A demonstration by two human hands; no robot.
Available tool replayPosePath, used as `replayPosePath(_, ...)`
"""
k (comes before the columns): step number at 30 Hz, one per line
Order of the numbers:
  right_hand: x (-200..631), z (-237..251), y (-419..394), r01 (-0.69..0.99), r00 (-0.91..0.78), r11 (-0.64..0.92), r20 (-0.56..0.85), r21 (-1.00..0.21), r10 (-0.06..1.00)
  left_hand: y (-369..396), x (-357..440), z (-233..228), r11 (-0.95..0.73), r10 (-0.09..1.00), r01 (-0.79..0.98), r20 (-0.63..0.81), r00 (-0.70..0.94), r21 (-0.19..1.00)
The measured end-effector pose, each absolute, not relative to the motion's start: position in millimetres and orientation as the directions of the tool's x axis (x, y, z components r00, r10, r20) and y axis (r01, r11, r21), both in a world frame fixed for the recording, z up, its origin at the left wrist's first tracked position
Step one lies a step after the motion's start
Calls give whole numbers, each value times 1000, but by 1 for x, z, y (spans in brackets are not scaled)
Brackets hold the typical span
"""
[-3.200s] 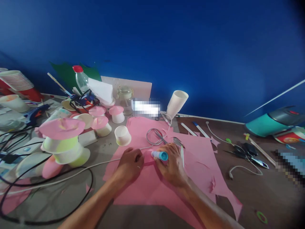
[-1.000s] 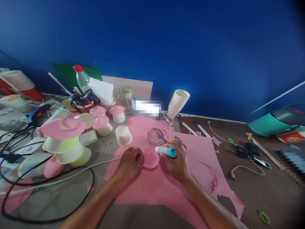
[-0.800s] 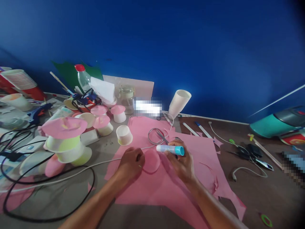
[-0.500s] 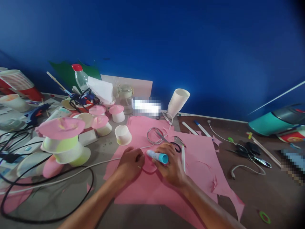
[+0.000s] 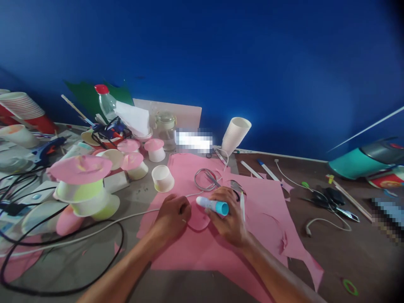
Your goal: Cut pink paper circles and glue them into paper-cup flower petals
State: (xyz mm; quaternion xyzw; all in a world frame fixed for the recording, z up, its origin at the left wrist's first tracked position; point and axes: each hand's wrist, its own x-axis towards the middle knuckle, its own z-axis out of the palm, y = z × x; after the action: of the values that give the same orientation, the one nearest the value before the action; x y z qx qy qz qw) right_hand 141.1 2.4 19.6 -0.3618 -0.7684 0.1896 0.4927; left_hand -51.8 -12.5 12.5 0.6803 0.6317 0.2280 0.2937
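Two hands in view, both yours, over the pink sheet (image 5: 189,257). Your R hand (image 5: 229,219) has a firm hold on the glue stick (image 5: 212,205): white end pointing L, blue end toward R. Your L hand (image 5: 173,213) rests curled at the L edge of the disc (image 5: 199,223); can't tell if it grips or only presses. Disc lies flat on the sheet betw. your hands, partly hidden, glue stick's white end at its far side; tip contact unclear. Scissors (image 5: 213,180), part covered, lie just beyond your R hand. White cable (image 5: 126,218) runs from your far L to your L hand. Cup (image 5: 162,179) stands past that hand, nr. sheet's edge. Cup stack (image 5: 235,136) leans by the wall (image 5: 252,63).
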Motion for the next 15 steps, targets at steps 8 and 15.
replayPosePath(8, 138, 10, 5, 470, -255, 619, 575, -629, 778, -12, -51, 15, -63, 990, 742, -51, 130, 667)
replayPosePath(15, 142, 16, 4, 407, -211, 620, 591, -671, 779, -12, -51, 14, -28, 993, 743, -65, 97, 669)
